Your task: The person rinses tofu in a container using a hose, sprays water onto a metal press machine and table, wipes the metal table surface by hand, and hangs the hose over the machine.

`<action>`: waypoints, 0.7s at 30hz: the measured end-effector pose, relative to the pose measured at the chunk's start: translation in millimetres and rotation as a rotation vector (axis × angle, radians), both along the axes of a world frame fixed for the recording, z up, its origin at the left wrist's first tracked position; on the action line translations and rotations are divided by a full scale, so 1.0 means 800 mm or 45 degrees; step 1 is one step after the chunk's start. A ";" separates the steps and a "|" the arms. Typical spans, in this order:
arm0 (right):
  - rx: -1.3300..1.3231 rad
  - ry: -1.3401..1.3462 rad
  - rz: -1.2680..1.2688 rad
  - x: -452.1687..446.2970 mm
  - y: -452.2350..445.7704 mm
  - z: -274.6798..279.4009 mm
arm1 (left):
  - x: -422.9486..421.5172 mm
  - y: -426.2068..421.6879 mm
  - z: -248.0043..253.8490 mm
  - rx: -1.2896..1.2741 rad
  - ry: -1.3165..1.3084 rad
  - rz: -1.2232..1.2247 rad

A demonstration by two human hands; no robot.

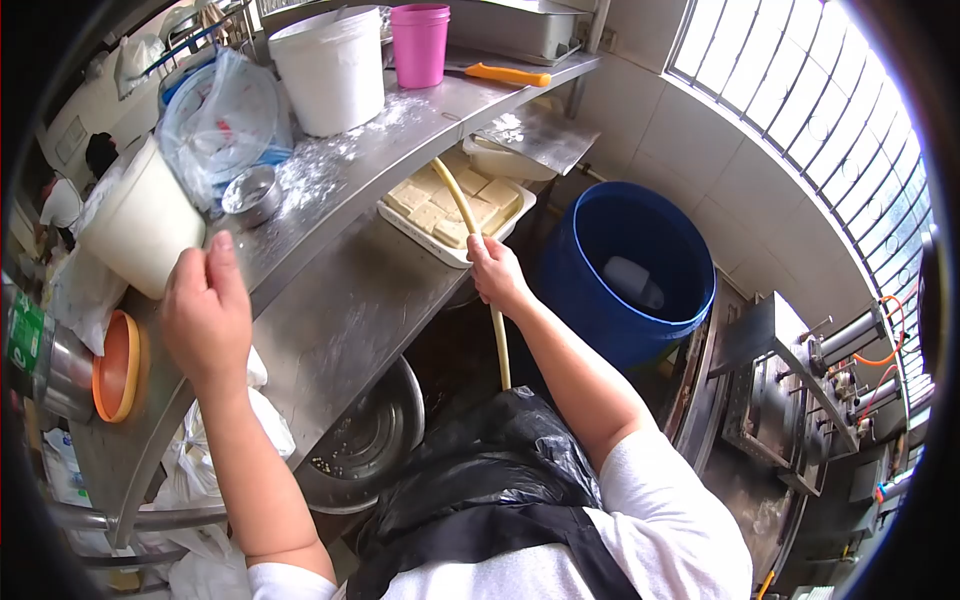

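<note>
My right hand [495, 272] is wrapped round a long, pale yellow hose [502, 345]. Its upper end curves over a white tray [428, 246] of pale, tofu-like blocks [455, 205], while its lower part drops behind the black plastic apron [490, 450]. On the left, my left hand [210, 310] is raised with its fingers curled together and the thumb pointing up. It overlaps the side of a white bucket [135, 225] in the view; I cannot tell whether they touch. The curled fingers hide whatever may be inside them.
A steel shelf [330, 195] bears a large white bucket [325, 80], a pink cup [419, 50], an orange-handled knife [507, 75] and a small metal bowl [253, 195]. A blue barrel [590, 290] stands at right, a dark basin [395, 420] below, and burners [790, 390] far right.
</note>
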State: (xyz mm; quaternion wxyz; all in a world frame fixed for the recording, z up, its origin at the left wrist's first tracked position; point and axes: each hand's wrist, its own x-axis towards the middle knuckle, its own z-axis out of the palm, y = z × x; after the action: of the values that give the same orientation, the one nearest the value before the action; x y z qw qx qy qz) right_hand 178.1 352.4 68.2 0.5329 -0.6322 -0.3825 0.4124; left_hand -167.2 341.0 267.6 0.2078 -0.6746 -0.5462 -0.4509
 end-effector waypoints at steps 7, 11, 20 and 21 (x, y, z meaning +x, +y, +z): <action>-0.267 -0.189 0.160 -0.044 -0.110 0.006 | -0.017 -0.007 -0.004 0.057 -0.016 -0.275; -0.379 -0.324 0.214 -0.066 -0.185 0.027 | -0.023 -0.014 -0.011 0.124 -0.119 -0.475; -0.349 -0.538 0.324 -0.098 -0.315 0.024 | -0.023 -0.018 -0.239 -0.495 -0.462 -0.898; -0.372 -0.547 0.355 -0.111 -0.332 0.037 | -0.026 -0.001 -0.294 -0.635 -0.742 -0.930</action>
State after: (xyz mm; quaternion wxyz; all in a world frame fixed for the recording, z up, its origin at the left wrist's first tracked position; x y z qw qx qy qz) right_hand 89.5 86.9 97.6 0.2814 -0.7164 -0.5062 0.3890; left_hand -188.0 339.9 32.2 -0.2902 -0.6965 -0.4013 -0.5192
